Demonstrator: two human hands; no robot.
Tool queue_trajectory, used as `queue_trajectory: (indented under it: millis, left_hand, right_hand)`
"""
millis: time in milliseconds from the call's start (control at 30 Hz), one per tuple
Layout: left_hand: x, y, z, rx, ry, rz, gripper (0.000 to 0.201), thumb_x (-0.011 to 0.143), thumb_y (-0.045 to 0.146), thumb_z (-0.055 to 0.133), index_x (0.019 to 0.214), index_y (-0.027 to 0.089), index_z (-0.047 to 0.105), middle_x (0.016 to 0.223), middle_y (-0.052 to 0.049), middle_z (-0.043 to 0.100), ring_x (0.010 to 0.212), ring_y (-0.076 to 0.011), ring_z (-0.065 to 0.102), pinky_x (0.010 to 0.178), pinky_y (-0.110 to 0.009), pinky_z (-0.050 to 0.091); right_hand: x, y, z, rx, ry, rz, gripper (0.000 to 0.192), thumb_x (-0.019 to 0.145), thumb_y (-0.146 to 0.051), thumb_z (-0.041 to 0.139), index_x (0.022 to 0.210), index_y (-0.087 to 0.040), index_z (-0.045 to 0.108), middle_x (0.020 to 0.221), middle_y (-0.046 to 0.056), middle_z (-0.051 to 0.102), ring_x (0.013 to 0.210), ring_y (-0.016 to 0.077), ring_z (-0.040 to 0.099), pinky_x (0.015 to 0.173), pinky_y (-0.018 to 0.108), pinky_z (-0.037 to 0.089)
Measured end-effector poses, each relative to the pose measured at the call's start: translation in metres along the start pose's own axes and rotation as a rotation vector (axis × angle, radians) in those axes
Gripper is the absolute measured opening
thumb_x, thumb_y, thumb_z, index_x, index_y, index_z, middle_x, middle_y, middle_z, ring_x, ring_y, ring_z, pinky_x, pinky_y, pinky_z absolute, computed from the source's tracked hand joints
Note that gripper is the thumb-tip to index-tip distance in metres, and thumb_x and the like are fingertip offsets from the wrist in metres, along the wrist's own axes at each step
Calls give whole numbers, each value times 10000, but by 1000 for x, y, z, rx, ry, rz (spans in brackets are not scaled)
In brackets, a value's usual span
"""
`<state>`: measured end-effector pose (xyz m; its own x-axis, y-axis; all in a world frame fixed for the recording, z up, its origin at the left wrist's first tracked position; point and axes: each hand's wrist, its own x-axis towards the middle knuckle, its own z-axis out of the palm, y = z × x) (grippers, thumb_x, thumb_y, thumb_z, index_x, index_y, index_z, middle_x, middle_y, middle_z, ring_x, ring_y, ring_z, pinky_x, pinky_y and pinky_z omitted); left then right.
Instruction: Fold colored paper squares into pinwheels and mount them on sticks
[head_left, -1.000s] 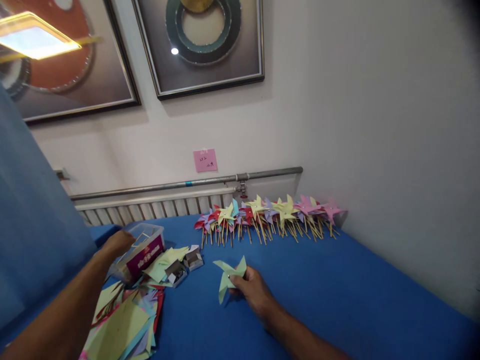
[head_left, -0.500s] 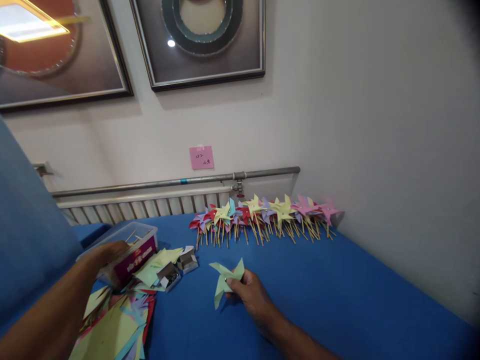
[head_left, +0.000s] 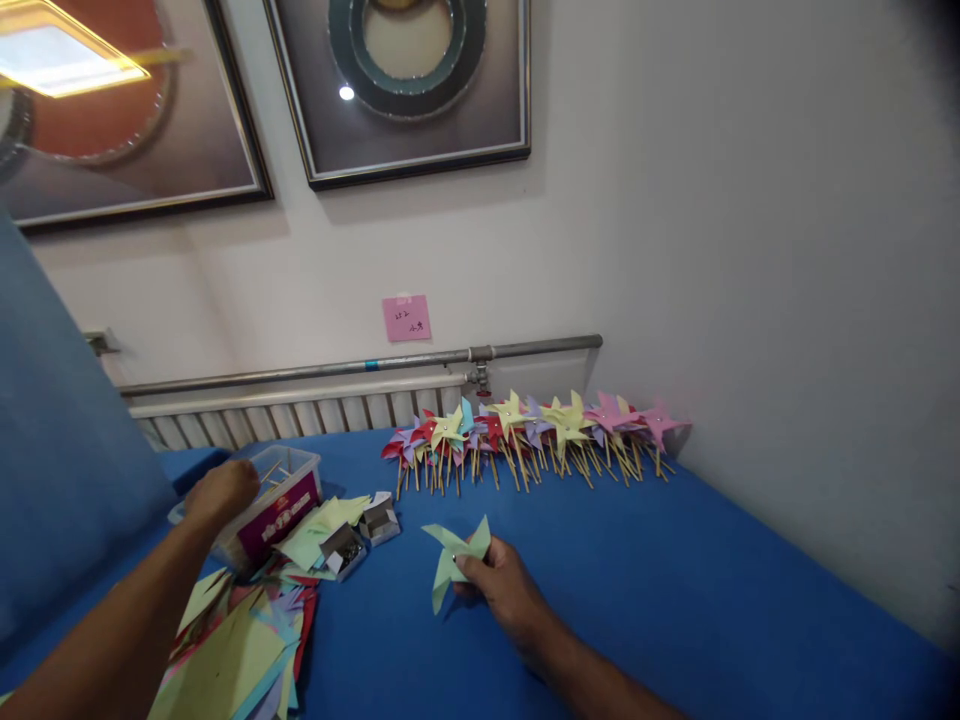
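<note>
My right hand (head_left: 504, 590) rests on the blue table (head_left: 675, 600) and pinches a folded light-green paper pinwheel head (head_left: 450, 560) at its centre. My left hand (head_left: 221, 492) reaches over the near rim of a clear plastic box (head_left: 289, 490) with a magenta label, which holds thin wooden sticks. Its fingers curl down into the box, and I cannot tell whether they grip a stick.
A row of finished coloured pinwheels on sticks (head_left: 525, 432) lies along the back of the table. A pile of coloured paper squares (head_left: 240, 650) and two small open pin boxes (head_left: 343, 550) sit near the plastic box. A blue panel (head_left: 60, 470) stands at left; a wall is close on the right.
My left hand dipped slightly toward me at the box, then came back up over its rim. My right hand keeps holding the green pinwheel in the same place.
</note>
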<state>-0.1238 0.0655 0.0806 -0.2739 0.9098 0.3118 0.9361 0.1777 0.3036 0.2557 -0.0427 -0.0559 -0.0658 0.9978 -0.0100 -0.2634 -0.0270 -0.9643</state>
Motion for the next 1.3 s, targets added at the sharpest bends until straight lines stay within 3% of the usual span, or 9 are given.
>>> queue_trajectory:
  millis: [133,233,367,500,600,767,1067,1167,1300]
  left_hand:
    - [-13,16,-14,75,136,-35,312,877,300,505,1054,132,699,1003,-163,732,958,-357,673,773,-394,467]
    - [-34,48,-9,-172,220,50,393,887,328,478,1192,161,661,996,-141,745,922,-294,686,793,-358,491]
    - [-77,101,42,-872,-10,43,403,820,430,497,1077,158,648,661,-26,664,541,-185,592,549,-283,452]
    - [-118,136,109,-1175,-185,-46,342,720,519,572,820,192,594,524,32,566,405,-124,455,446,-241,334]
    - [-135,141,135,-1186,-267,-62,308,696,479,610,798,189,589,533,38,577,429,-115,467,469,-228,324]
    - [-139,135,139,-1049,-357,-49,158,747,335,622,753,181,591,564,39,580,486,-109,478,511,-219,326]
    - [-160,147,112,-107,-360,339,228,857,151,500,872,168,726,961,-137,739,890,-249,680,694,-300,383]
    - [-165,155,106,-116,-374,282,248,877,163,483,977,157,710,975,-150,745,906,-248,684,705,-298,388]
    - [-170,162,102,-325,-396,271,198,884,199,512,959,210,695,855,-42,745,829,-179,660,669,-254,350]
  right_hand:
    - [3,2,1,21,3,5,286,690,-374,760,873,-170,678,807,40,732,678,186,676,666,313,546]
    - [5,2,2,25,12,14,279,677,-374,756,840,-174,650,740,13,703,608,162,652,622,293,518]
    - [5,1,3,39,28,21,319,664,-401,757,847,-180,616,691,-5,678,537,145,617,560,273,471]
    - [3,-2,2,82,67,34,365,618,-384,794,851,-193,589,679,-18,675,537,148,622,571,282,487]
    - [2,-3,2,113,95,19,361,605,-347,822,845,-194,598,711,-11,693,593,161,646,621,300,526]
    - [2,-2,0,135,94,15,361,599,-359,850,823,-180,631,702,-5,702,604,163,646,625,299,528]
    - [3,-15,-9,176,206,5,402,533,-340,895,812,-193,646,730,-6,710,688,189,660,679,321,556]
    - [6,-15,-11,171,225,12,411,515,-340,906,794,-192,642,704,-11,697,646,179,643,644,307,539]
    - [7,-14,-12,160,213,11,413,537,-361,904,808,-188,643,640,-16,675,567,154,605,580,278,485]
